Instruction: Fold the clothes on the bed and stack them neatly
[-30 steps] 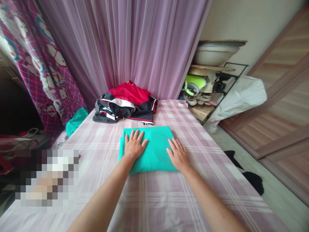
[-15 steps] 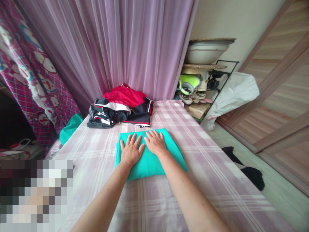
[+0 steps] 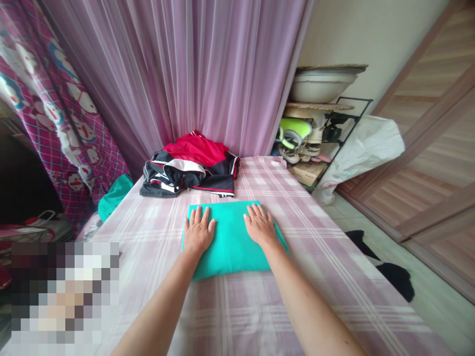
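— Where are the hands?

— Both lie flat, palms down, on a folded teal cloth (image 3: 230, 242). The left hand (image 3: 198, 232) presses near its left edge, the right hand (image 3: 260, 228) near its right side, well apart from each other.

— Do they grip anything?

— No. The fingers are stretched out and slightly spread; neither hand closes around the fabric.

— And the cloth itself?

— It sits in the middle of a surface covered with a pink checked sheet (image 3: 319, 277), which could be a bed or a worktop; I cannot tell.

— What else is there?

— A heap of red, black and white clothes (image 3: 191, 168) lies just behind the cloth, before a mauve curtain (image 3: 193, 74). A shoe rack (image 3: 315, 143) stands to the right.
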Action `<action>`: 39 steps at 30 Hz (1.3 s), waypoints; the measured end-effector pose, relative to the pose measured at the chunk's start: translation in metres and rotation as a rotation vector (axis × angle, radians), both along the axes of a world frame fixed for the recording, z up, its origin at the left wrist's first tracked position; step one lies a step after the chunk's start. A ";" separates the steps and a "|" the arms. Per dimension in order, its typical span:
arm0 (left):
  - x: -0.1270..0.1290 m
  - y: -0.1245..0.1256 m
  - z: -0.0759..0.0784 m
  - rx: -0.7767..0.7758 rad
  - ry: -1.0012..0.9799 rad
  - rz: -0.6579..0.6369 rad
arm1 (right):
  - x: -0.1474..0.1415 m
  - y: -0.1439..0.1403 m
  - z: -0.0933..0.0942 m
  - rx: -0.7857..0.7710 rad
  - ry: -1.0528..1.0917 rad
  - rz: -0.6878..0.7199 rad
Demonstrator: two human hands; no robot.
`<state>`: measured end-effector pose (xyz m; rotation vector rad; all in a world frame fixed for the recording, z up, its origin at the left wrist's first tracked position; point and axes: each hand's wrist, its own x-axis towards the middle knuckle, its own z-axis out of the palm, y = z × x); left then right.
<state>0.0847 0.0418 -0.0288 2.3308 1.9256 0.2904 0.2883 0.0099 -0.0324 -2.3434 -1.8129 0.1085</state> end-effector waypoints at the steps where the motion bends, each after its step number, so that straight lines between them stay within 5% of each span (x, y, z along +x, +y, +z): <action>1: -0.001 0.000 0.000 0.004 0.000 -0.001 | 0.002 -0.003 -0.001 0.000 0.003 -0.006; 25: -0.045 -0.042 -0.019 0.038 -0.052 0.056 | 0.014 -0.072 -0.011 0.108 -0.019 -0.057; 33: -0.067 -0.044 0.008 -0.090 0.023 0.177 | 0.039 -0.093 0.009 -0.016 0.061 -0.268; 39: -0.063 -0.024 0.022 -0.212 -0.060 0.161 | 0.046 -0.080 0.020 -0.140 0.295 -0.223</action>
